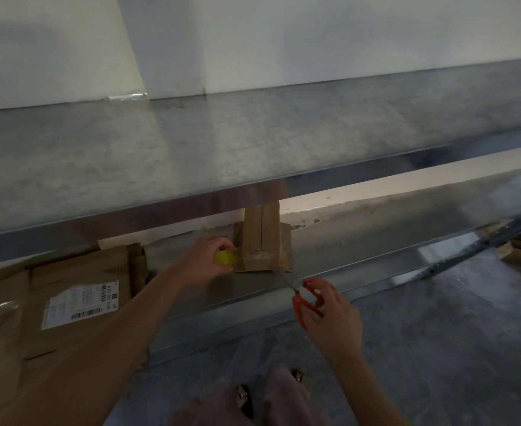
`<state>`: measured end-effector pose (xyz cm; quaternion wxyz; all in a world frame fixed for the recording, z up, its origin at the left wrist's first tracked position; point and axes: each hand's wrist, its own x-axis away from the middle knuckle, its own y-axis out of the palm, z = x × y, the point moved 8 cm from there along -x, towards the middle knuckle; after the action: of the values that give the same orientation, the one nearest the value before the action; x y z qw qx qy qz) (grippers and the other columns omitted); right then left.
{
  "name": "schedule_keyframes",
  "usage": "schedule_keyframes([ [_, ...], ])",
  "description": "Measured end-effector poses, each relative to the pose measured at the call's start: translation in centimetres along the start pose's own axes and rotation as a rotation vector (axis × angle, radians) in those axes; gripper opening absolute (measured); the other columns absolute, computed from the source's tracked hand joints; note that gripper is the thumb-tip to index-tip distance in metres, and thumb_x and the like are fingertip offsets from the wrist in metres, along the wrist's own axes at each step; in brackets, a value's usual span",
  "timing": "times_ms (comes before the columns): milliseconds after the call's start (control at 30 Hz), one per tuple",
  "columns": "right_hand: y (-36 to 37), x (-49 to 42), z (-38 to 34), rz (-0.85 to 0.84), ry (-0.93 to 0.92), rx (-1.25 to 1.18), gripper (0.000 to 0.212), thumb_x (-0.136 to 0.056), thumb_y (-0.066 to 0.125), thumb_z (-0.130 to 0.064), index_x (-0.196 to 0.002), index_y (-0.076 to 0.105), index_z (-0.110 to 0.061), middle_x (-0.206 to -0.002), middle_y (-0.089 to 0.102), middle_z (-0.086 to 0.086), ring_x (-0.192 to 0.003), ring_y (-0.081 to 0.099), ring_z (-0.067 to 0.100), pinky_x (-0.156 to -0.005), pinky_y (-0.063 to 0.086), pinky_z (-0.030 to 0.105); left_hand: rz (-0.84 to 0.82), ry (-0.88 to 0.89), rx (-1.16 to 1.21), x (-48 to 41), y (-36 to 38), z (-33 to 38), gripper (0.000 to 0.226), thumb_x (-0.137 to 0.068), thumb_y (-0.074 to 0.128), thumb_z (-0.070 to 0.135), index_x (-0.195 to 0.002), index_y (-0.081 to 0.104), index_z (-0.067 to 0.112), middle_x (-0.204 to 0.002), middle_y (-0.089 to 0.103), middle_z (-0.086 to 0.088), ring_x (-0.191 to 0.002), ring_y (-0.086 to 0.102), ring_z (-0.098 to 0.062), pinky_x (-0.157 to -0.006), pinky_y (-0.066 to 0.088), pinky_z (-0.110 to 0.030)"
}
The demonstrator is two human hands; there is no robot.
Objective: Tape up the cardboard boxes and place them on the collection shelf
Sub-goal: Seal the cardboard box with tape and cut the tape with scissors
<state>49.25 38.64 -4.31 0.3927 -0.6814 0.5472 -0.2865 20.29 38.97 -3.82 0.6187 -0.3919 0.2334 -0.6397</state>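
My left hand [204, 259] grips the yellow tape roll [224, 258] at the left edge of the small cardboard box [262, 238], which stands on the lower shelf [339, 250]. My right hand [336, 318] grips orange scissors [310, 295] at the shelf's front edge. A labelled cardboard box [68, 272] stands to the left.

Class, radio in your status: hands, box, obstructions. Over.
Left hand grips yellow tape roll beside small brown cardboard box on metal shelf. Right hand holds orange-handled scissors, blades at box corner. No obstruction.
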Motion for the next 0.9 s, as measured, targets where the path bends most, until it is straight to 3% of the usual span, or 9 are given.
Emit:
schedule_keyframes([
  [133, -2.1, -3.3, 3.4, 0.139, 0.060, -0.025, 0.032, -0.083, 0.066, -0.051, -0.111, 0.058, -0.037, -0.094, 0.058, -0.020, -0.078, 0.056, 0.004, -0.072, 0.048, 0.032, 0.027, -0.033, 0.008, 0.1, 0.2, 0.1, 0.044, -0.077, 0.079, 0.026, -0.115, 0.058, 0.025, -0.110, 0.048, 0.010, -0.101, 0.046, -0.008, -0.081, 0.036, -0.025],
  [267, 0.5, -8.6, 8.4, -0.019, 0.279, -0.061, 0.035, -0.085, 0.061, -0.051, -0.115, 0.059, -0.033, -0.110, 0.065, -0.006, -0.095, 0.063, 0.017, -0.082, 0.051, 0.036, 0.063, -0.063, 0.008, 0.3, 0.6, 0.0, 0.045, -0.076, 0.079, 0.028, -0.116, 0.058, 0.026, -0.113, 0.048, 0.007, -0.102, 0.046, -0.009, -0.085, 0.039, -0.027],
  [333, 1.5, -10.9, 10.0, -0.067, 0.304, -0.036, 0.036, -0.086, 0.059, -0.047, -0.118, 0.059, -0.030, -0.116, 0.064, 0.000, -0.103, 0.061, 0.022, -0.087, 0.051, 0.038, 0.100, -0.097, 0.022, 0.6, 0.9, -0.2, 0.047, -0.075, 0.080, 0.027, -0.117, 0.060, 0.023, -0.115, 0.048, 0.005, -0.102, 0.046, -0.010, -0.085, 0.036, -0.026],
  [500, 1.7, -15.0, 10.3, -0.102, 0.218, -0.034, 0.036, -0.097, 0.054, -0.031, -0.130, 0.056, -0.017, -0.132, 0.051, 0.007, -0.120, 0.049, 0.028, -0.095, 0.046, 0.040, 0.177, -0.178, 0.035, 1.2, 1.3, 0.2, 0.045, -0.074, 0.082, 0.025, -0.113, 0.060, 0.024, -0.116, 0.047, 0.005, -0.103, 0.046, -0.011, -0.087, 0.035, -0.026],
  [700, 2.4, -15.7, 11.1, -0.297, 0.074, 0.290, 0.054, -0.098, 0.044, -0.043, -0.148, 0.035, -0.026, -0.150, 0.035, 0.001, -0.137, 0.029, 0.026, -0.102, 0.041, 0.047, 0.183, -0.238, 0.012, 1.5, 2.1, 1.0, 0.041, -0.076, 0.079, 0.026, -0.110, 0.057, 0.030, -0.113, 0.048, 0.004, -0.100, 0.048, -0.012, -0.085, 0.037, -0.026],
  [900, -0.3, -11.2, 6.6, -0.201, -0.194, 0.273, 0.056, -0.095, 0.039, -0.049, -0.148, 0.033, -0.031, -0.156, 0.030, 0.001, -0.147, 0.019, 0.026, -0.117, 0.024, 0.053, 0.137, -0.242, 0.024, 1.9, 2.2, 2.0, 0.041, -0.076, 0.079, 0.025, -0.107, 0.054, 0.034, -0.112, 0.047, 0.005, -0.101, 0.047, -0.012, -0.086, 0.037, -0.027],
])
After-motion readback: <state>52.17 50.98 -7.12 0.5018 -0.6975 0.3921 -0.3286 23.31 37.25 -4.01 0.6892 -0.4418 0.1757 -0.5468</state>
